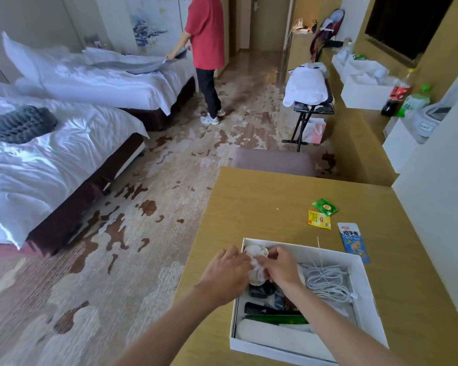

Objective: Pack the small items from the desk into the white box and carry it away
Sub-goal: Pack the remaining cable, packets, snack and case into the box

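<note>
The white box (pixel 365 294) lies open on the wooden desk (pixel 262 207). Both hands are inside its far left corner, gripping a crumpled white bundle (pixel 257 269): my left hand (pixel 226 273) on its left side, my right hand (pixel 279 266) on its right. A coiled white cable (pixel 327 282), a black comb (pixel 265 310), a green packet (pixel 278 319) and dark items lie in the box. On the desk beyond the box lie a green tea bag (pixel 325 206), a yellow tea bag (pixel 319 220), a blue snack packet (pixel 353 241) and a thin stick (pixel 319 243).
A padded stool (pixel 273 161) stands at the desk's far edge. Two beds (pixel 50 143) fill the left; a person in a red shirt (pixel 206 35) stands by the far bed. A folding rack with white towels (pixel 306 88) and a counter with boxes and bottles (pixel 365 93) are at the right.
</note>
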A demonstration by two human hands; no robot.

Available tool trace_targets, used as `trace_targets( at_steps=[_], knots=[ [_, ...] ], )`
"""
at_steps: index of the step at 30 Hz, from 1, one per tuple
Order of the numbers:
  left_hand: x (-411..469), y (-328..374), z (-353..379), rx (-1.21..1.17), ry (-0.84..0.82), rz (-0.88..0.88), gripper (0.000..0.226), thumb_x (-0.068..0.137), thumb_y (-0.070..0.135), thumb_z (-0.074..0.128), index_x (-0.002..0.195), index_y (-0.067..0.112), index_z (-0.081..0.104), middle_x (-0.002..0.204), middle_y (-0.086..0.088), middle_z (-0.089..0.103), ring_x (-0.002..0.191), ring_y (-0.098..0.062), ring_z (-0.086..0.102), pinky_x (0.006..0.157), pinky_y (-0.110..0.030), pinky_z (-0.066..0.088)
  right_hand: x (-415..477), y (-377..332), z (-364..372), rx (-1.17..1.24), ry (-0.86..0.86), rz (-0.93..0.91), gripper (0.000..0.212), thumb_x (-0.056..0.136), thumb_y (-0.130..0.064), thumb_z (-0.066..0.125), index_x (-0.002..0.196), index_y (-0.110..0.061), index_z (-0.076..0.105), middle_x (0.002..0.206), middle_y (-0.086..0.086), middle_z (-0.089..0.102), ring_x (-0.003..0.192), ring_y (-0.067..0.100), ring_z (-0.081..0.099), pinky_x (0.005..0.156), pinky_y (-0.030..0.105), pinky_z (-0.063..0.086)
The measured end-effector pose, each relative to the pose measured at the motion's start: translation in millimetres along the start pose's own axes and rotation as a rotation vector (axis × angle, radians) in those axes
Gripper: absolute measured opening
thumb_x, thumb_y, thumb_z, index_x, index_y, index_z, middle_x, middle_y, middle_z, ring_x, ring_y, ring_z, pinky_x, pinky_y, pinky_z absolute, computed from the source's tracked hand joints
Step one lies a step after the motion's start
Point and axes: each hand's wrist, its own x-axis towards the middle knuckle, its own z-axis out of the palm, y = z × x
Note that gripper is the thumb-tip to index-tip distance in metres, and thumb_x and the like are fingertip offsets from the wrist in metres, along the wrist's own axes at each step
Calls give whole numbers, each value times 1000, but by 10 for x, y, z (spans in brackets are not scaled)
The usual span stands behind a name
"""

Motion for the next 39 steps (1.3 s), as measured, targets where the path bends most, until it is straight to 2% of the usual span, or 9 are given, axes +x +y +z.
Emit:
trace_targets(
  at_steps=[2,5,8,13,17,23,27,32,39],
  knots=[
    [29,13,28,62,-47,35,38,91,24,39,125,18,53,132,-1,53,114,-26,43,88,-40,37,30,-6,-34,-134,-8,-31,23,76,-20,79,83,-6,63,78,12,69,68,25,65,63,41,52],
    [115,-9,57,98,-77,59,35,87,21,42,120,18,55,124,-3,57,110,-27,44,85,-39,35,43,-6,-122,-188,-53,-27,19,77,-30,78,81,-19,63,77,3,70,59,12,63,50,29,50],
    [251,-61,40,140,-86,112,32,87,20,41,112,16,62,115,-3,63,110,-27,45,85,-39,34,10,12,-255,-365,-70,-102,21,83,-43,68,91,-25,61,84,-8,67,74,7,62,65,29,50],
    [557,-152,-113,-16,-64,75,35,89,20,41,116,23,63,114,-2,68,108,-25,54,91,-38,36,-107,-156,-518,-488,-157,-226,24,91,-38,60,109,-22,61,85,-17,61,75,-2,57,63,14,45],
    [869,-158,-292,-221,-4,3,29,92,22,41,111,20,63,110,-4,69,101,-28,62,85,-35,48,-192,-439,-760,-570,-107,-247,24,94,-38,55,113,-22,58,86,-13,60,77,8,59,65,26,44],
    [1424,149,-410,-389,19,-57,24,92,27,41,105,20,61,105,-6,70,94,-33,64,78,-37,53,-259,-529,-1333,-474,101,-217,14,92,-28,61,99,-18,67,82,-1,64,75,10,58,69,27,47],
    [1869,341,-318,-613,-79,-180,24,90,28,44,99,19,64,98,-9,71,93,-33,64,81,-40,54,-70,-299,-1748,-251,231,-107,6,93,-19,60,88,-20,63,72,0,54,64,10,50,54,8,38],
    [2301,342,22,-710,-185,-318,23,90,26,45,95,15,65,96,-12,71,93,-31,65,83,-39,54,416,136,-2084,-207,268,78,5,92,-27,56,88,-30,59,76,-3,59,55,0,52,49,14,35],
    [2897,488,504,-603,-294,-263,26,84,18,54,110,17,59,111,-9,62,108,-29,57,92,-42,48,1158,606,-2275,-156,284,238,12,90,-16,54,102,-17,56,85,-2,63,71,14,60,64,31,46]
  ],
)
